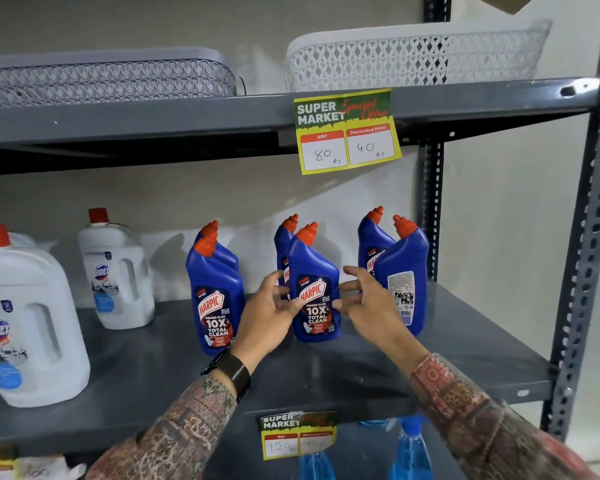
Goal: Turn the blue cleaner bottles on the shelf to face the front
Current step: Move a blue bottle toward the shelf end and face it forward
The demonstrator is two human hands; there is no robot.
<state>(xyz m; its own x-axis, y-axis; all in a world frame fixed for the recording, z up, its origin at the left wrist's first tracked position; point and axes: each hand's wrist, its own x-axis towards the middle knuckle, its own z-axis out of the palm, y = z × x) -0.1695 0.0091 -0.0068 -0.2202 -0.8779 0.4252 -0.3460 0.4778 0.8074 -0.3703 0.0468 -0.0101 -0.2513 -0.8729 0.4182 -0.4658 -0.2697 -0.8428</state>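
Several blue cleaner bottles with red caps stand on the grey middle shelf (pixel 465 341). The front middle bottle (pixel 314 271) shows its front label to me. My left hand (pixel 267 313) touches its left side and my right hand (pixel 371 306) its right side, fingers spread around it. The front left bottle (pixel 215 292) also shows its front label. The front right bottle (pixel 404 268) shows its back label with a barcode. Behind each front bottle stands another blue bottle, such as the back right bottle (pixel 371 244), partly hidden.
Two white jugs (pixel 25 317) (pixel 118 271) with red caps stand on the shelf's left. Price tags hang from the upper shelf edge (pixel 347 129) and the lower edge (pixel 297 434). Grey and white baskets (pixel 395 57) sit on top. A perforated upright (pixel 582 237) bounds the right side.
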